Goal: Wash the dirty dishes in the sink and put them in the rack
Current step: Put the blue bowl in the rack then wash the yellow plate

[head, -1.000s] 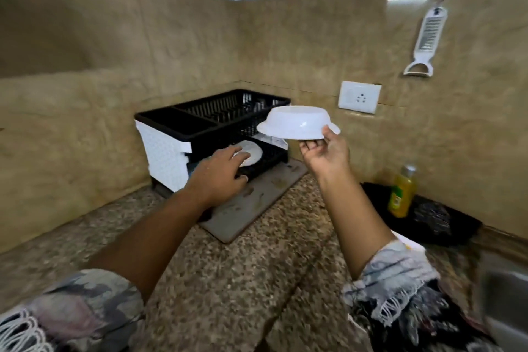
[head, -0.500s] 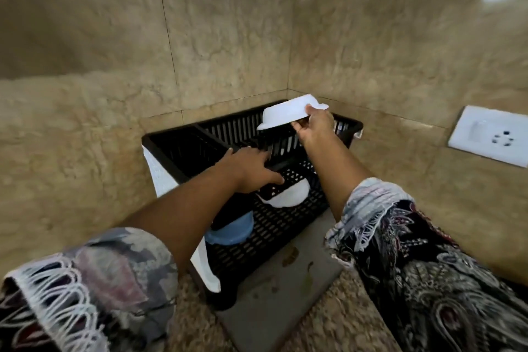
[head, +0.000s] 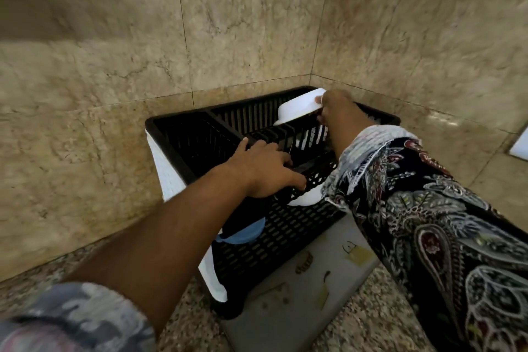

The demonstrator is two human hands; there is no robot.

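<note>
Right hand (head: pixel 333 107) holding a white bowl (head: pixel 297 107) tipped over the back of the black rack (head: pixel 183 134), left hand (head: pixel 265 171) gripping the rack's middle bar, another white dish (head: pixel 305 196) on the lower shelf, rack on the speckled desk (head: pixel 380 326)

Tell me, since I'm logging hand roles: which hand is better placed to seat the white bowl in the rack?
Right. The right hand already grips the white bowl over the rack's upper slots; the left hand rests on the rack's front edge.
</note>
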